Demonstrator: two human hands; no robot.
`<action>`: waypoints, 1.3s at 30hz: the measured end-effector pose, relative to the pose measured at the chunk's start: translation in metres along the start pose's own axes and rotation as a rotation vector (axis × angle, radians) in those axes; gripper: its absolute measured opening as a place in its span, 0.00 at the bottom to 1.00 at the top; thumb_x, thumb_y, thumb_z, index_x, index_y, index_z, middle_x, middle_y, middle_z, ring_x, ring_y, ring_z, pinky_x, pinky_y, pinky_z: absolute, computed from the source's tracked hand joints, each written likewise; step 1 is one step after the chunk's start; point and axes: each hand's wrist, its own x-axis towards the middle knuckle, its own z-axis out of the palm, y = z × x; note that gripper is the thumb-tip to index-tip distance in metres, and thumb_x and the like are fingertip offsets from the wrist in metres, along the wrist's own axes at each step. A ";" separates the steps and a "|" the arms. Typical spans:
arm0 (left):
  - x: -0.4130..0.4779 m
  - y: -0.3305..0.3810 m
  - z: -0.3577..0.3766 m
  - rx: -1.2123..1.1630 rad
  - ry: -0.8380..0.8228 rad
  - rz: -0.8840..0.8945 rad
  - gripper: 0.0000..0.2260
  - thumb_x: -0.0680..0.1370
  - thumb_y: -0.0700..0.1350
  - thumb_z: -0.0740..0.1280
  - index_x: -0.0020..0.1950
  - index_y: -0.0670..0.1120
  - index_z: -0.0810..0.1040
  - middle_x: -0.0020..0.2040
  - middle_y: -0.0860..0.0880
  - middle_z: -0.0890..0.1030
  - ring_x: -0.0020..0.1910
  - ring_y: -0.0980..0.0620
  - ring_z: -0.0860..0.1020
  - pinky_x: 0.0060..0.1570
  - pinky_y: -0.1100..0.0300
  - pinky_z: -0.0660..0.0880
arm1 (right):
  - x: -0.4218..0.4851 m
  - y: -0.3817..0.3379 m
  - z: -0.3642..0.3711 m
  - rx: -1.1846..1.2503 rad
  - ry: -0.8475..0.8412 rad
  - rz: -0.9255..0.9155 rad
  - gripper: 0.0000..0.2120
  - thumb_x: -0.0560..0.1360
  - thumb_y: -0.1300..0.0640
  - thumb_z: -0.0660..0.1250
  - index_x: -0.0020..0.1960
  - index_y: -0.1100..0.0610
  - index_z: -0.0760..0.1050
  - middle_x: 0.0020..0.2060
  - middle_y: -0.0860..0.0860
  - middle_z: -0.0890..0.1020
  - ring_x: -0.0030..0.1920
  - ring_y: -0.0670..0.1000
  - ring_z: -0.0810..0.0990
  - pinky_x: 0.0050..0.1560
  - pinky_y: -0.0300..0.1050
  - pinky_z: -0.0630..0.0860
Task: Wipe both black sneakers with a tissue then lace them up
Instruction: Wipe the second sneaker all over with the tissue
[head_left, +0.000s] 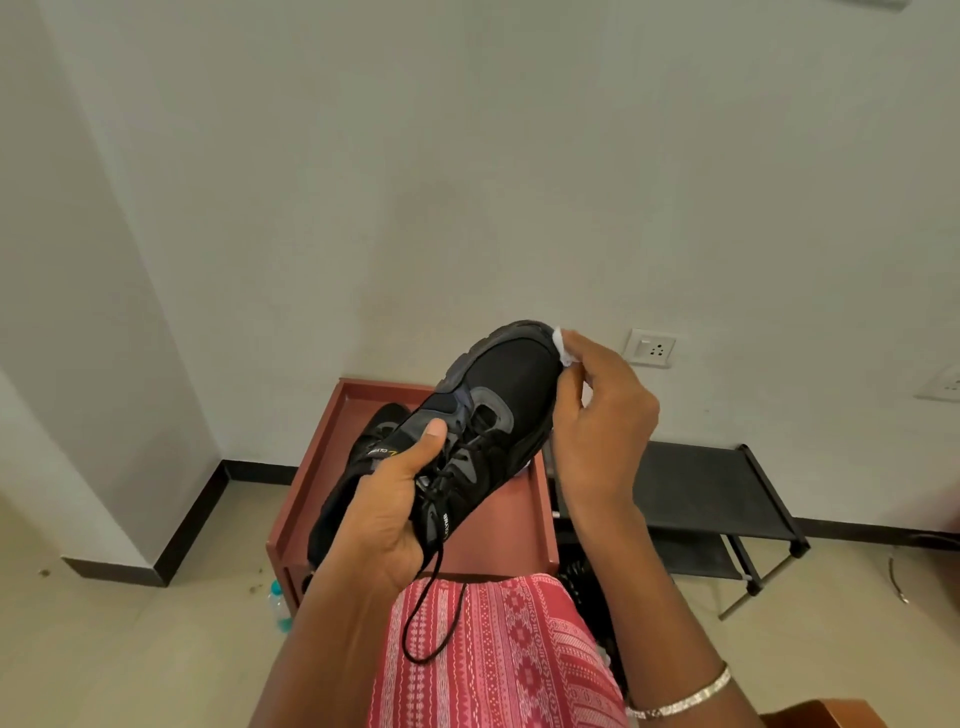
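Beneath the left hand (392, 514), the rimmed red table (307, 475) holds the second sneaker (380, 430). That hand grips the raised sneaker (498, 395) mid-laces; the right hand (597, 431) pinches a tissue (563, 349) against its toe edge.

A red-brown table (311, 467) with a raised rim stands at 6 o'clock against a pale wall (467, 156). A low black rack (701, 478) stands just beside it, at 4 o'clock. On the wall at 3 o'clock is a white socket (652, 348), with a second socket (945, 384) at the far right edge. A clear bottle (278, 605) with a teal cap stands on the beige floor (130, 649) at 7 o'clock, just beside the table. Black skirting (249, 470) runs along the wall's foot. Pink patterned cloth (493, 649) fills 6 o'clock. A thin cable (898, 582) lies on the floor at 4 o'clock.
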 end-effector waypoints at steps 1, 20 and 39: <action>0.001 -0.001 -0.001 0.029 0.011 0.020 0.12 0.78 0.44 0.70 0.59 0.40 0.82 0.52 0.39 0.86 0.49 0.43 0.86 0.53 0.48 0.82 | 0.002 0.000 -0.001 -0.038 -0.033 0.008 0.14 0.77 0.69 0.66 0.59 0.59 0.82 0.52 0.52 0.86 0.52 0.48 0.83 0.56 0.32 0.73; -0.011 -0.018 -0.003 0.733 0.184 0.318 0.09 0.77 0.47 0.72 0.57 0.47 0.84 0.52 0.48 0.84 0.59 0.46 0.80 0.64 0.47 0.75 | -0.036 -0.039 0.004 -0.119 -0.339 -0.286 0.22 0.62 0.68 0.61 0.53 0.59 0.84 0.52 0.53 0.85 0.55 0.53 0.83 0.63 0.37 0.68; -0.014 -0.022 0.001 0.831 0.206 0.484 0.18 0.79 0.46 0.70 0.68 0.45 0.77 0.59 0.54 0.74 0.65 0.55 0.70 0.53 0.77 0.57 | -0.044 -0.022 0.010 -0.142 -0.246 -0.298 0.25 0.66 0.69 0.57 0.60 0.63 0.82 0.59 0.56 0.83 0.63 0.54 0.80 0.68 0.47 0.71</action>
